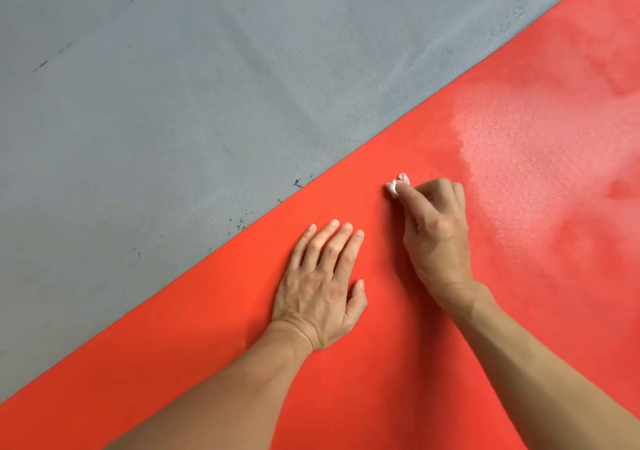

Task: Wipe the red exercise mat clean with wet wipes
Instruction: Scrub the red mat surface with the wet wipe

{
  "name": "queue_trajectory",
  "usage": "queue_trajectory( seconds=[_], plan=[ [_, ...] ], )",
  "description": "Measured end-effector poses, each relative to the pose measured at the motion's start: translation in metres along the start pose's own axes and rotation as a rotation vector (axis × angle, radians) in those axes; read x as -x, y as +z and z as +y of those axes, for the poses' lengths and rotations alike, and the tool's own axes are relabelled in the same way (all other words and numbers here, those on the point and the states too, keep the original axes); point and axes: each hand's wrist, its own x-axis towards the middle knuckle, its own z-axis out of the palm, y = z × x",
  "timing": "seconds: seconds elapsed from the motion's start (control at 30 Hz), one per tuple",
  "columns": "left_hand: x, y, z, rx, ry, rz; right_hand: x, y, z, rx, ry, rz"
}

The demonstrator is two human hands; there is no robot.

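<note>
My right hand (438, 238) has its fingers curled around a small crumpled white wet wipe (397, 183), pressing it onto the red exercise mat (398, 363) not far from the mat's far edge. My left hand (320, 290) lies flat just beside it on the left, fingers straight and close together, palm down on the mat. To the right, the mat shines with a wet sheen. Beyond its diagonal edge runs grey floor (156, 120), with dark specks along the border.

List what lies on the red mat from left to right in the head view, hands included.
Left hand pressed flat on the red mat → small white wet wipe → right hand pinching it → shiny damp patch.
</note>
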Motion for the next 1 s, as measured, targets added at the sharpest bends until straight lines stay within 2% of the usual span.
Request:
queue_trajectory(
  seconds=[0.2, 0.37, 0.5, 0.53, 0.6, 0.63, 0.67, 0.7, 0.8, 0.83, 0.87, 0.97, 1.0],
  plan=[
    [-0.003, -0.009, -0.011, 0.063, 0.008, 0.045, 0.001, 0.001, -0.003, 0.038, -0.056, 0.011],
    [-0.003, -0.005, -0.048, -0.006, -0.112, 0.129, 0.003, 0.001, -0.008, 0.072, -0.055, 0.011],
    [-0.005, -0.005, -0.047, 0.003, -0.117, 0.103, 0.005, 0.012, -0.029, 0.043, 0.059, 0.076],
    [-0.005, -0.005, -0.047, 0.003, -0.122, 0.099, 0.010, 0.019, -0.044, 0.007, 0.010, 0.016],
    [-0.006, -0.006, -0.048, -0.002, -0.119, 0.091, 0.019, 0.028, -0.067, -0.038, -0.211, -0.203],
    [-0.006, -0.005, -0.048, -0.004, -0.119, 0.088, 0.014, 0.029, -0.067, -0.043, -0.304, -0.262],
    [-0.005, -0.005, -0.048, -0.006, -0.122, 0.085, 0.002, 0.029, -0.061, -0.050, -0.320, -0.254],
    [-0.005, -0.005, -0.048, -0.010, -0.120, 0.083, -0.012, 0.028, -0.052, -0.054, -0.247, -0.189],
    [-0.006, -0.005, -0.049, -0.012, -0.112, 0.083, -0.050, 0.022, -0.029, -0.023, 0.159, 0.106],
    [-0.005, -0.005, -0.049, -0.010, -0.112, 0.084, -0.049, 0.026, -0.034, -0.036, 0.192, 0.128],
    [-0.005, -0.005, -0.050, -0.010, -0.108, 0.085, -0.042, 0.031, -0.046, -0.064, 0.144, 0.091],
    [-0.005, -0.005, -0.049, -0.001, -0.112, 0.092, -0.006, 0.038, -0.078, -0.186, -0.198, -0.217],
    [-0.005, -0.005, -0.049, -0.003, -0.113, 0.093, -0.009, 0.037, -0.075, -0.181, -0.265, -0.265]
  ],
)
